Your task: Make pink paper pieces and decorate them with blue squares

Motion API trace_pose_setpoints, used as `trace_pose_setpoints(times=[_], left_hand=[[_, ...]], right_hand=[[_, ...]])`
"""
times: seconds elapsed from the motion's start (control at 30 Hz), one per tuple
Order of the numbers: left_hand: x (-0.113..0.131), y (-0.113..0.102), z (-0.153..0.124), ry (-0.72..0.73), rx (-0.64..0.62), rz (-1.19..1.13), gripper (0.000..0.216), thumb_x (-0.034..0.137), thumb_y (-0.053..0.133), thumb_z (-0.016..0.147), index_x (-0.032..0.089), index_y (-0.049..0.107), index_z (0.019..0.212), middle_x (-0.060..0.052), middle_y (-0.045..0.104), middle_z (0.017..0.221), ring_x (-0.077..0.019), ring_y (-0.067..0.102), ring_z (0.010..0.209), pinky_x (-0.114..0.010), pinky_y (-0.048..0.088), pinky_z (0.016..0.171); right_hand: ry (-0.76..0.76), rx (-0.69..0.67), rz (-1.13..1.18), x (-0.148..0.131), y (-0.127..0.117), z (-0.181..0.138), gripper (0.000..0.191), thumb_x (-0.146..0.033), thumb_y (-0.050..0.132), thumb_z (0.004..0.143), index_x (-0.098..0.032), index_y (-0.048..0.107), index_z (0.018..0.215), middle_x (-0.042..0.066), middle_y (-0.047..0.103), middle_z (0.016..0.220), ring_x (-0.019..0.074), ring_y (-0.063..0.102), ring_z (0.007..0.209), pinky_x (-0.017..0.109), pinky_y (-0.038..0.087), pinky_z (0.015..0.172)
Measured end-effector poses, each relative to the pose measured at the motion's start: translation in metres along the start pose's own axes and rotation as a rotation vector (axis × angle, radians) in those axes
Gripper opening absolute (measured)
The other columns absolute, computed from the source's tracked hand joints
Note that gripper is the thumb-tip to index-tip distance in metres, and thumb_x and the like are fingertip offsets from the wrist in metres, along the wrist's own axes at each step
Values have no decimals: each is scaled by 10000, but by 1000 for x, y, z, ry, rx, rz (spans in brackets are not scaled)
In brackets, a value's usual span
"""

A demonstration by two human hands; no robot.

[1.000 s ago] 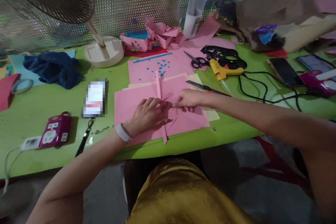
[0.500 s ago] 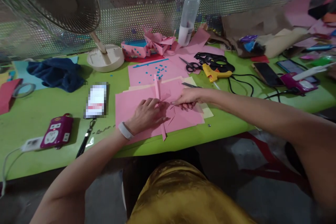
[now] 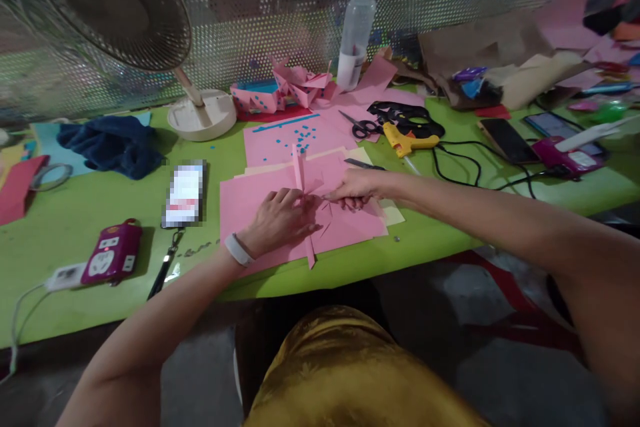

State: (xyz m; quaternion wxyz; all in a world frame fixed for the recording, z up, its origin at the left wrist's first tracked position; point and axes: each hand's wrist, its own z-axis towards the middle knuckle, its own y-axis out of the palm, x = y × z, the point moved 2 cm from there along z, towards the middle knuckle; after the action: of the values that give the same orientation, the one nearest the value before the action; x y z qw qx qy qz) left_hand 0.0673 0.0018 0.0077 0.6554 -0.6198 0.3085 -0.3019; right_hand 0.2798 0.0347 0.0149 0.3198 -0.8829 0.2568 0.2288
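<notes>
A large pink paper sheet (image 3: 245, 203) lies on the green table (image 3: 90, 213) in front of me, with a folded pink paper piece (image 3: 301, 173) standing up from its middle. My left hand (image 3: 280, 219) presses down on the folded piece, fingers laid over it. Just to its right, my right hand (image 3: 357, 187) is closed in a pinch, holding a small thin tool whose tip touches the paper; I cannot make out what it is. A white band sits on my left wrist.
Behind the sheet lie another pink sheet with blue dots (image 3: 295, 137), scissors (image 3: 363, 125), a yellow glue gun (image 3: 407, 140) with a black cord, and a cutter (image 3: 365, 164). A fan (image 3: 200, 113), blue cloth (image 3: 110, 143), power strip (image 3: 110, 260) and phones (image 3: 507, 140) surround them.
The view shifted back and right a little. My hands stay on the folded pink paper, the right hand's pinch barely moving.
</notes>
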Motion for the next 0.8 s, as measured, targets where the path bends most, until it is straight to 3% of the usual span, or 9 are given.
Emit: trace_pose_setpoints(times=[0.23,0.33,0.37,0.4,0.43,0.5,0.63,0.8], left_hand=[[-5,-13,8,-14,32,-154,502,589,460,939,216,635,1226,-130,608,1161,-266,574,1016,-396,465,853],[-16,-24,25,-245,105,-270,463,557,483,935,158,696,1032,-120,652,1006,-216,603,889,-313,453,749],[-20,-25,32,-340,58,-282,494,604,514,898,148,702,927,-108,665,912,-206,602,803,-299,431,679],[-24,-23,40,-398,-83,-324,529,656,547,847,151,692,791,-83,657,762,-188,582,681,-287,393,598],[-27,-19,47,-402,-224,-375,563,690,551,820,159,666,672,-62,628,641,-169,552,592,-282,357,552],[-34,-13,60,-429,-352,-416,631,734,557,776,169,586,496,-44,562,495,-146,509,502,-283,333,528],[-43,-3,74,-451,-502,-554,611,722,644,701,169,576,452,-46,596,480,-129,512,480,-273,374,546],[-46,-9,77,-404,-590,-572,538,640,687,714,161,621,480,-63,643,519,-132,547,514,-266,420,594]], right_hand=[[21,-29,-26,-3,9,9,411,-391,700,848,-119,608,553,-12,527,396,56,451,357,186,280,383],[14,-27,5,-2,10,8,431,-397,706,845,-122,584,536,-22,515,383,50,446,356,184,312,401],[11,-29,13,-2,10,8,432,-395,708,845,-122,581,535,-23,518,385,50,446,355,185,321,406],[7,-31,19,-2,10,8,431,-391,710,846,-120,580,537,-22,524,389,50,448,353,188,327,406],[3,-32,23,-2,10,8,427,-386,710,847,-118,582,540,-20,531,394,51,450,350,190,330,404],[-4,-35,25,-2,9,9,417,-379,712,847,-115,590,547,-15,547,406,54,460,347,193,332,396],[-12,-49,31,-1,9,11,412,-391,733,825,-119,598,546,2,576,427,68,503,368,194,349,394],[-28,-56,50,0,10,11,404,-393,744,811,-128,592,545,9,583,429,79,518,388,199,386,407]])
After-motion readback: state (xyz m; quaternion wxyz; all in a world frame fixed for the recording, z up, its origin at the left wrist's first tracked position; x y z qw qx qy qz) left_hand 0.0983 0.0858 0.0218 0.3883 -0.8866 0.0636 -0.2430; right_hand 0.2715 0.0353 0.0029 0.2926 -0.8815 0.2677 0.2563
